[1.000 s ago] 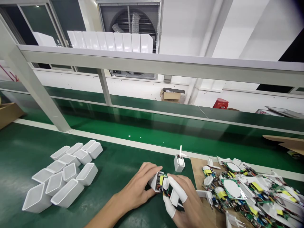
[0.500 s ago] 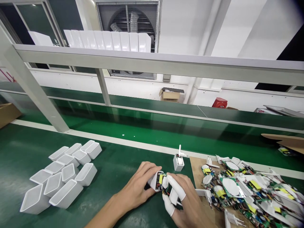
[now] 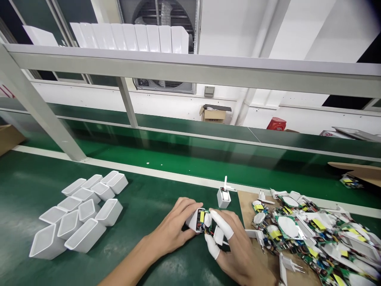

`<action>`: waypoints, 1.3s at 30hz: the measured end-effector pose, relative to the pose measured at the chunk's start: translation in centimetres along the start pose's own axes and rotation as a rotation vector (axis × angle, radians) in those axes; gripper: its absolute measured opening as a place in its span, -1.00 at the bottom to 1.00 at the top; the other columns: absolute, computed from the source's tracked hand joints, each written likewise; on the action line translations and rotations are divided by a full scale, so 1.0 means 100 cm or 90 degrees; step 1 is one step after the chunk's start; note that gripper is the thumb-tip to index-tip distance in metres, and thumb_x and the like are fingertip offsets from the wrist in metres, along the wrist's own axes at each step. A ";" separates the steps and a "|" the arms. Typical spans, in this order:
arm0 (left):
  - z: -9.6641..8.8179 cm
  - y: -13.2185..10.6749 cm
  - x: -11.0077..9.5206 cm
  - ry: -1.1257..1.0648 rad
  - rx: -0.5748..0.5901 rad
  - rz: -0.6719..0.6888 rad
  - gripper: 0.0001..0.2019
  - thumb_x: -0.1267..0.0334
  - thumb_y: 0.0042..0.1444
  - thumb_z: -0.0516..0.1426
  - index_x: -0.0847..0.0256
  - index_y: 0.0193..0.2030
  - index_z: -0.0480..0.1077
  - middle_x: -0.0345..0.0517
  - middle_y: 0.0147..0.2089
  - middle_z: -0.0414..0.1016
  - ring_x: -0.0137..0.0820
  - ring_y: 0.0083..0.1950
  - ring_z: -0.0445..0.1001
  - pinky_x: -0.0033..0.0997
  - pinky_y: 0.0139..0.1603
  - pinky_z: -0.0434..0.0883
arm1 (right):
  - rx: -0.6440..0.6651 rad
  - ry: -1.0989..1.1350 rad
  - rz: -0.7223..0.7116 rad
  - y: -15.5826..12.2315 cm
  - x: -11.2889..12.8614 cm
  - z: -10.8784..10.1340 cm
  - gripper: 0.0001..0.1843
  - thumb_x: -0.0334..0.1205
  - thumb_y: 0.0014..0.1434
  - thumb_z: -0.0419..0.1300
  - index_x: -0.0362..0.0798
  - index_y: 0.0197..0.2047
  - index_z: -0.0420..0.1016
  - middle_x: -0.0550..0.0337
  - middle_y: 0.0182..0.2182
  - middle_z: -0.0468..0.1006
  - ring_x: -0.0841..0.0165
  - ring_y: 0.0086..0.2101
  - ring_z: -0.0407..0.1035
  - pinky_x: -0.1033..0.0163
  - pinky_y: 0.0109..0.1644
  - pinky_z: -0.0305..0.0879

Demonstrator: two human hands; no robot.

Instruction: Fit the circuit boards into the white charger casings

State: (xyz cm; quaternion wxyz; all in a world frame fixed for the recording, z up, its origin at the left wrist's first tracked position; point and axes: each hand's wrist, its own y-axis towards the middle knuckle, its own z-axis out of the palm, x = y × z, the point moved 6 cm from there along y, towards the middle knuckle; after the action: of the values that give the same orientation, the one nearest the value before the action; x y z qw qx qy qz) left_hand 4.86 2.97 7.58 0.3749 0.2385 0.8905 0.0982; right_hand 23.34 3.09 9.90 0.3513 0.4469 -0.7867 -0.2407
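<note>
Both hands meet low in the middle of the frame: the left hand (image 3: 175, 230) has its fingers wrapped around a small white charger shell (image 3: 194, 221), and the right hand (image 3: 235, 248), with white finger cots (image 3: 222, 227) on two fingers, pinches the circuit board (image 3: 205, 224) sitting partway in the shell's open mouth. So the piece is held between both hands, just above the green tabletop (image 3: 143, 222). Left of that is a cluster of empty white shells (image 3: 79, 216), and at the lower right a messy pile of boards and plug caps (image 3: 309, 234) on cardboard. One finished-looking unit (image 3: 223, 196) stands upright just behind the hands. My guess at the risk: if the board goes in tilted, it could jam or bend a component, and those slick cots could let it slip.
</note>
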 end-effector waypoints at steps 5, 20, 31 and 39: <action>0.000 -0.001 0.000 0.002 0.005 0.002 -0.35 0.44 0.32 0.25 -0.02 0.46 0.17 0.02 0.28 0.38 -0.13 0.28 0.33 -0.06 0.32 0.42 | 0.004 -0.008 0.015 -0.002 -0.002 0.000 -0.27 -0.52 0.33 0.13 -0.02 0.50 0.11 -0.07 0.12 0.51 0.13 0.10 0.41 -0.03 0.13 0.52; 0.015 -0.009 0.009 -0.118 0.066 -0.045 -0.12 0.44 0.22 0.25 -0.10 0.58 -0.02 0.02 0.43 0.38 -0.08 0.39 0.41 0.02 0.40 0.41 | 0.058 0.089 0.064 -0.006 -0.014 0.008 -0.43 -0.27 0.41 0.21 0.04 0.42 0.24 -0.03 0.05 0.53 0.10 0.01 0.43 -0.08 0.05 0.54; 0.002 -0.011 0.015 -0.243 0.015 -0.104 -0.12 0.07 0.25 0.34 -0.03 0.59 -0.01 0.16 0.45 0.37 -0.02 0.43 0.40 0.15 0.44 0.34 | 0.061 0.105 -0.009 -0.006 -0.014 0.025 -0.38 -0.49 0.39 0.12 0.14 0.43 0.31 -0.03 0.08 0.57 0.23 0.02 0.56 0.18 0.04 0.59; -0.012 -0.003 0.004 -0.189 -0.065 -0.049 -0.01 0.02 0.00 0.50 -0.02 0.51 0.14 0.07 0.28 0.51 -0.06 0.18 0.56 0.00 0.25 0.50 | 0.093 0.114 0.035 -0.006 -0.012 0.025 -0.47 -0.46 0.37 0.11 0.14 0.32 0.42 0.00 0.02 0.55 0.23 -0.12 0.58 0.18 -0.09 0.62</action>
State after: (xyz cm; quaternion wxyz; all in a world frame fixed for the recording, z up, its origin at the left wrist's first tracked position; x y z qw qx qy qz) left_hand 3.61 2.87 8.06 0.5174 0.1963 0.8278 0.0928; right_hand 22.13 4.05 7.47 0.3932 0.4690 -0.7798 -0.1320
